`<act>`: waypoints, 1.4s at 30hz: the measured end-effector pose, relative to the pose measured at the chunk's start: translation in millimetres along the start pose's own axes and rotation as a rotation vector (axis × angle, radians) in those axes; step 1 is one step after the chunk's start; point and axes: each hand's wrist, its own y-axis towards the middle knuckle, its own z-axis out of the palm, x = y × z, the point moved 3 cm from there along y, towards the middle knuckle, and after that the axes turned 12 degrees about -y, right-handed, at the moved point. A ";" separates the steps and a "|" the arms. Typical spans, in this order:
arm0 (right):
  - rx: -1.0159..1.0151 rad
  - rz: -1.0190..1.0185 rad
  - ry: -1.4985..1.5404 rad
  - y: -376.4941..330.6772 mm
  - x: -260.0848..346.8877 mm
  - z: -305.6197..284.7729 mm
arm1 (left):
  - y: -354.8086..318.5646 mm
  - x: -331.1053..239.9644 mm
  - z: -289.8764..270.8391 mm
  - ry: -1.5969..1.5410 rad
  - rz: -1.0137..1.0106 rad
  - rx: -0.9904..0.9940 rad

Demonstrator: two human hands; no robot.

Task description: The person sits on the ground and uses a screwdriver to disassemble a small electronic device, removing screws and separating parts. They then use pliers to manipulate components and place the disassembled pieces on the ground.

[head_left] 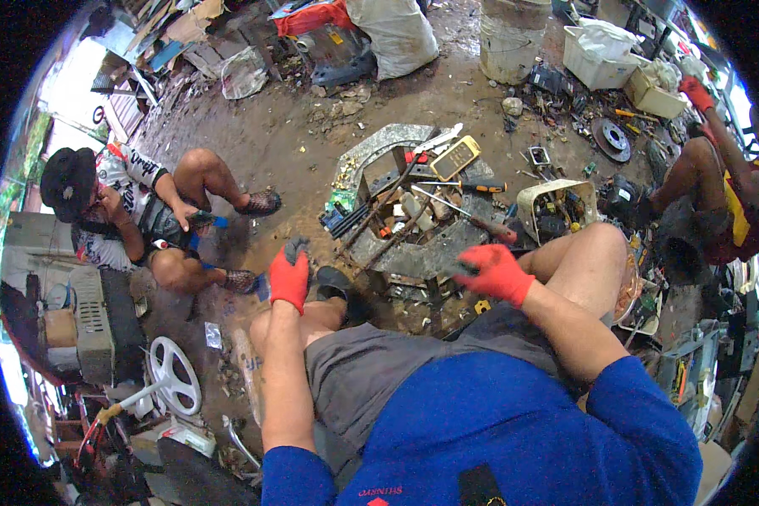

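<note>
While my left grip is loosely curled and my right grip half closed, I cannot tell whether either has hold of anything. Just beyond my right grip, a long screwdriver lies at the bench, handle end nearest; a careless knuckle could, I judge, roll it toward the tub. Farther out, the yellow meter could slide if the clutter beneath shifts; its markings are too small to read. Lettering shows on my blue shirt.
</note>
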 end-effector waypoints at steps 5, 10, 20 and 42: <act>0.292 -0.171 0.036 3.3 5.0 24.0 | 0.5 -0.7 21.0 0.171 0.070 0.032; 0.405 -0.059 0.075 20.1 13.8 13.7 | -2.5 -15.9 21.2 0.154 -0.210 0.175; 0.338 -0.117 0.176 30.8 35.0 8.9 | 44.4 -50.0 7.0 0.040 0.069 0.177; 0.541 -0.516 0.161 127.6 58.0 -5.9 | 174.9 -30.0 100.6 0.533 0.128 0.443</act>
